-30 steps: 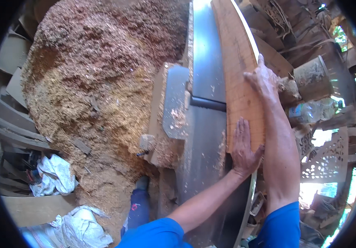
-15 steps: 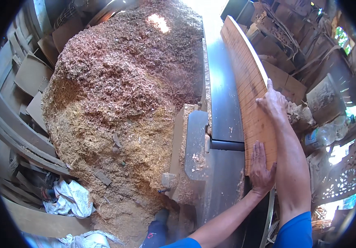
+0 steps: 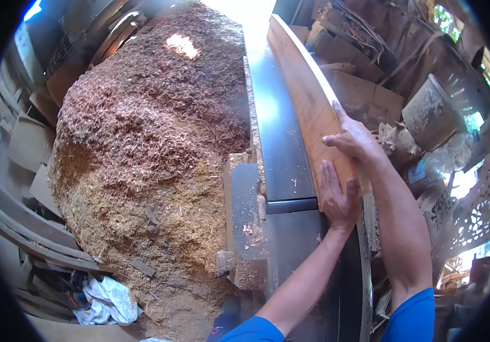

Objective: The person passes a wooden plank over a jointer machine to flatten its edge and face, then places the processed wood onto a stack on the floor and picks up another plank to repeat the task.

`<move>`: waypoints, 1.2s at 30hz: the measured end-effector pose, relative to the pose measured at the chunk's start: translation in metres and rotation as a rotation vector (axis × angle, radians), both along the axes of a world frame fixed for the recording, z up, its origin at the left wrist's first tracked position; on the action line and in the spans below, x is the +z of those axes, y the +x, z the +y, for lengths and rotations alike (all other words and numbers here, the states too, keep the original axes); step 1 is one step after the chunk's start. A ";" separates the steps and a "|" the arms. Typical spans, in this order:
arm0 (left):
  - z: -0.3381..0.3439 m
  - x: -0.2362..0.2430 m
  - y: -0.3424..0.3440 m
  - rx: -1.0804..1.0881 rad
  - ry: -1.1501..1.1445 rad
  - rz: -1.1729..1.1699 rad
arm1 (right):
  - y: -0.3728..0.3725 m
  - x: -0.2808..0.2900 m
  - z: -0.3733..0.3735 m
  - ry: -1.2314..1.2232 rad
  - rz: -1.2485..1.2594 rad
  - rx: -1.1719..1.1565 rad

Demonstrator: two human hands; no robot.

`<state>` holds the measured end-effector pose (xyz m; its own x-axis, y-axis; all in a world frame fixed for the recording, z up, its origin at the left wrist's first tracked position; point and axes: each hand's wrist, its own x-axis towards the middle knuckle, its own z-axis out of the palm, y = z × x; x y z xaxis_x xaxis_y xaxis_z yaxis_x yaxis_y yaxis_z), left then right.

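A long wooden board (image 3: 304,102) stands on its edge, slightly tilted, along the metal bed (image 3: 282,128) of a jointer. Its near end is about level with the dark cross slot (image 3: 293,206) in the bed. My left hand (image 3: 337,200) lies flat against the board's face near that end, fingers stretched upward and thumb apart. Farther along, my right hand (image 3: 354,138) grips the upper edge, with the index finger along the edge and the thumb on the face. Its other fingers are hidden behind the board.
A big heap of wood shavings (image 3: 148,125) rises left of the machine. A grey guard plate (image 3: 246,208) sits beside the slot. On the right are cardboard boxes (image 3: 364,97), a dusty bucket (image 3: 431,111) and scrap wood. A white sack (image 3: 108,302) lies at lower left.
Both hands and the board have moved forward along the bed, bringing the board's near end up to the slot. The view has shifted, so the scene sits farther left. Crosswise lines on the board no longer show.
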<state>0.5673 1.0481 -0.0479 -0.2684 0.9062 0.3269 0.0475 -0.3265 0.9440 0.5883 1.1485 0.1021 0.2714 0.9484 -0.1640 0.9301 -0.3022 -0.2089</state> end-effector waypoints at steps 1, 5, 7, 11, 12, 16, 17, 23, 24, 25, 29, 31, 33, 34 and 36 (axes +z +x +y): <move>0.003 0.002 0.003 -0.021 -0.001 0.003 | 0.002 -0.005 0.002 -0.001 0.003 -0.021; 0.015 -0.004 -0.004 -0.052 -0.042 0.047 | -0.008 -0.016 0.019 0.057 -0.152 -0.104; 0.015 0.002 -0.016 -0.137 -0.070 0.041 | -0.016 -0.017 0.017 0.099 -0.119 -0.152; -0.054 0.051 -0.055 -0.243 -0.009 0.053 | 0.009 -0.014 -0.005 0.082 -0.183 -0.159; -0.081 0.070 -0.074 -0.320 0.046 -0.037 | 0.017 -0.014 -0.012 0.101 -0.195 -0.142; -0.170 0.058 -0.131 -0.405 0.096 -0.133 | -0.004 -0.021 -0.067 0.095 -0.207 -0.065; -0.185 0.054 -0.137 -0.406 0.086 -0.132 | -0.007 -0.022 -0.089 0.085 -0.205 -0.066; -0.235 0.035 -0.141 -0.495 -0.086 -0.102 | -0.027 -0.020 -0.287 0.122 -0.158 -0.054; -0.235 0.026 -0.141 -0.501 -0.062 -0.063 | -0.035 -0.024 -0.325 0.104 -0.141 -0.051; -0.236 0.020 -0.136 -0.502 -0.067 -0.033 | -0.042 -0.025 -0.366 0.096 -0.134 -0.053; -0.238 -0.007 -0.093 -0.539 -0.025 0.072 | -0.063 -0.003 -0.535 -0.109 0.014 -0.222; -0.234 -0.017 -0.075 -0.545 -0.020 0.069 | -0.073 0.000 -0.629 -0.168 0.029 -0.293; -0.233 -0.019 -0.064 -0.568 0.023 0.128 | -0.082 0.000 -0.709 -0.213 -0.036 -0.362; -0.232 -0.027 -0.073 -0.553 0.016 0.147 | -0.083 -0.006 -0.744 -0.180 0.014 -0.356; -0.236 -0.028 -0.076 -0.512 -0.019 0.188 | -0.088 -0.019 -0.834 -0.178 -0.069 -0.274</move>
